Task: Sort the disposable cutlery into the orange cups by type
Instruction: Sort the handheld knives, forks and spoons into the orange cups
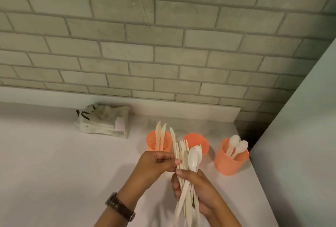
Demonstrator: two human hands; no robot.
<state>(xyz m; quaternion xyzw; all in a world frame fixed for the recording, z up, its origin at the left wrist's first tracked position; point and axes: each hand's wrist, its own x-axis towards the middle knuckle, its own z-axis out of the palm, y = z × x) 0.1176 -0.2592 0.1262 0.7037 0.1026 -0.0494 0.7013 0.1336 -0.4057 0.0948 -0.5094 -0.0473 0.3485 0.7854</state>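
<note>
Three orange cups stand in a row on the white counter. The left cup [151, 144] holds two cream knives [160, 132]. The middle cup [204, 143] is partly hidden behind the bundle, so its contents cannot be told. The right cup [229, 165] holds two white spoons [237, 144]. My right hand [200, 188] grips a bundle of mixed cream cutlery [187, 172], with knives, forks and a spoon fanned upward. My left hand [156, 165] pinches a knife [173, 139] at the bundle's left edge.
A folded stack of white plastic bags [103, 121] lies at the back of the counter, left of the cups. A brick wall [163, 44] rises behind. A pale vertical panel [300, 135] bounds the counter on the right. A watch [120, 206] sits on my left wrist.
</note>
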